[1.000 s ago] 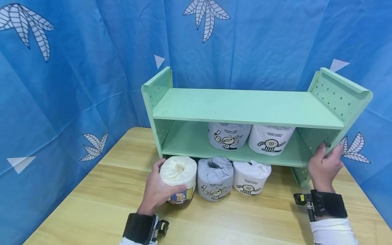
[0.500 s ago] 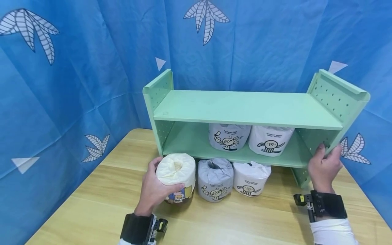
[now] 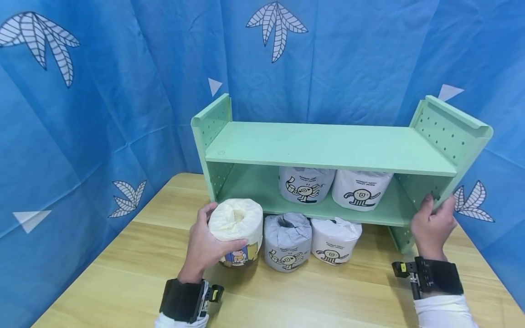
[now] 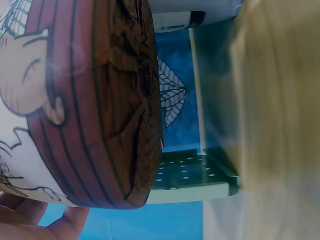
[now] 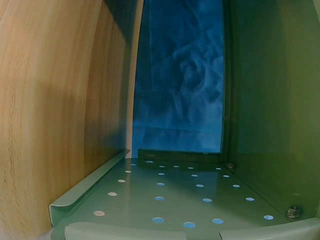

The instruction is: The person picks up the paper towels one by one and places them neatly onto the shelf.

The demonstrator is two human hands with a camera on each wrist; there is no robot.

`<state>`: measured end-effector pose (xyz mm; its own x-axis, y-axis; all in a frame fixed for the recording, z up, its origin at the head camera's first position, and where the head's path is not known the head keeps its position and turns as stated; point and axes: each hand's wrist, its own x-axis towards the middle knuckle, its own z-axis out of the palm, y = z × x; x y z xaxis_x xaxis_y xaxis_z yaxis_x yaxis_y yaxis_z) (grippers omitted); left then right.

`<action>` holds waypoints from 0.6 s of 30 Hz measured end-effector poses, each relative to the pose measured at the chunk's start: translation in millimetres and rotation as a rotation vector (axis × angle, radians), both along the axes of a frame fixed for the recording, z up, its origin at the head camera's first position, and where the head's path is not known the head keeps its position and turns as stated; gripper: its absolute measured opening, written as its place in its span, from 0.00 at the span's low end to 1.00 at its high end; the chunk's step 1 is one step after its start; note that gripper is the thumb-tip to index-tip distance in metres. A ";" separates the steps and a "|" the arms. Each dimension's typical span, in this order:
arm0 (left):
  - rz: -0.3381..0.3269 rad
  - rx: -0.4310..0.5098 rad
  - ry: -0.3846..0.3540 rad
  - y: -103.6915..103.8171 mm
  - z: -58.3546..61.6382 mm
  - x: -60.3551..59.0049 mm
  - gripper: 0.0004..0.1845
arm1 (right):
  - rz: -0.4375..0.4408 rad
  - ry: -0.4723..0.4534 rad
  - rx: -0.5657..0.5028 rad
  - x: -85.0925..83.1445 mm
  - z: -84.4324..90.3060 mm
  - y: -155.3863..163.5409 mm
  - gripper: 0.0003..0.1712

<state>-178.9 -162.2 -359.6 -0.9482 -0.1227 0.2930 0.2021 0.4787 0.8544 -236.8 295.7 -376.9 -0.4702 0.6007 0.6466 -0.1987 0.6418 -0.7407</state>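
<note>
Left hand [image 3: 203,246] curled round cream-topped toilet roll [image 3: 236,223], above counter [image 3: 123,278], at front left of green shelf [image 3: 328,142]; right hand [image 3: 433,230] grips its right panel [image 3: 447,132]. Best: roll level, light squeeze, shelf steadied.

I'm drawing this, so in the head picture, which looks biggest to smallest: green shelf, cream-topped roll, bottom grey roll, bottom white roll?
1. Green shelf
2. Cream-topped roll
3. Bottom grey roll and bottom white roll: too alike to rank.

Two upper rolls [image 3: 362,190] between the left hand [image 3: 203,243] and right hand [image 3: 432,228] say "BAMBOO … TOILET PAPER", middle word's too fuzzy tbh.
</note>
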 end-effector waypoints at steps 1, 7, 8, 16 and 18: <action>0.000 -0.002 0.002 0.2 1.6 -0.7 0.59 | 0.003 0.002 0.000 0.1 0.1 0.2 0.24; -0.003 -0.011 0.045 2.0 12.2 -5.0 0.58 | 0.020 -0.007 -0.006 1.3 0.1 1.6 0.24; -0.002 -0.012 0.050 2.1 13.7 -5.6 0.58 | 0.020 -0.007 -0.004 1.2 -0.1 1.7 0.23; -0.015 0.009 0.078 3.9 21.8 -10.7 0.58 | 0.005 0.004 0.034 -0.3 -1.1 1.3 0.23; -0.016 0.017 0.082 4.4 23.0 -11.7 0.58 | 0.019 -0.008 0.017 0.5 -1.4 1.3 0.23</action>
<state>-190.6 -157.8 -336.6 -0.9228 -0.1134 0.3682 0.2797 0.4600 0.8427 -236.3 296.9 -378.3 -0.4865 0.5804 0.6530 -0.2048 0.6508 -0.7311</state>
